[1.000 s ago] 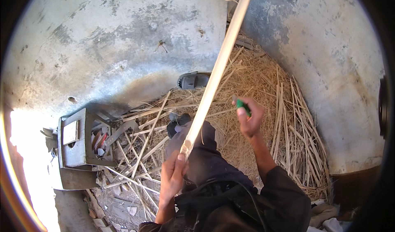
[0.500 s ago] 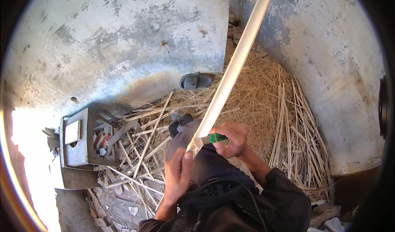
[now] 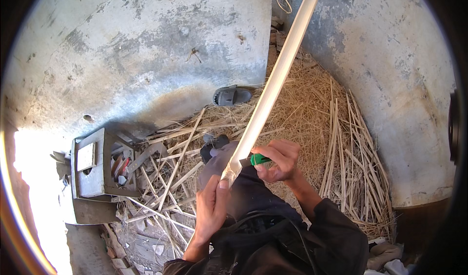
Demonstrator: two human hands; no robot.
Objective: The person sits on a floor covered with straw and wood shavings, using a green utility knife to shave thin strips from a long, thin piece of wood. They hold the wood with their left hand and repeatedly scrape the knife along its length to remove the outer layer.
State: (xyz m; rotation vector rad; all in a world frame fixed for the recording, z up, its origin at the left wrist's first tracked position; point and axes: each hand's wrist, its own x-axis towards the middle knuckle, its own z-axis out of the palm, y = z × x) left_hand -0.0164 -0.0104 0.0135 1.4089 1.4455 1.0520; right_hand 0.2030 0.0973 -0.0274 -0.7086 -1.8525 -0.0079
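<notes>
Your left hand (image 3: 213,207) grips the pale stalk's (image 3: 273,87) lower end at frame centre — keep it steady while your right hand (image 3: 279,160), closed on the green-handled knife (image 3: 258,160), cuts away from you.

I see rough grey plastered walls (image 3: 146,46) meeting at twelve o'clock. Straw (image 3: 312,104) litters the floor; harsh sunlight (image 3: 34,177) floods in at eight o'clock.

I see little free room low down: the long pale stalk (image 3: 273,87) slants across the middle, a wooden toolbox (image 3: 92,165) blocks the left, and cut reeds (image 3: 353,153) pile right (loose straw (image 3: 302,109) between). Open passage lies above, along the bare grey wall (image 3: 146,46).
</notes>
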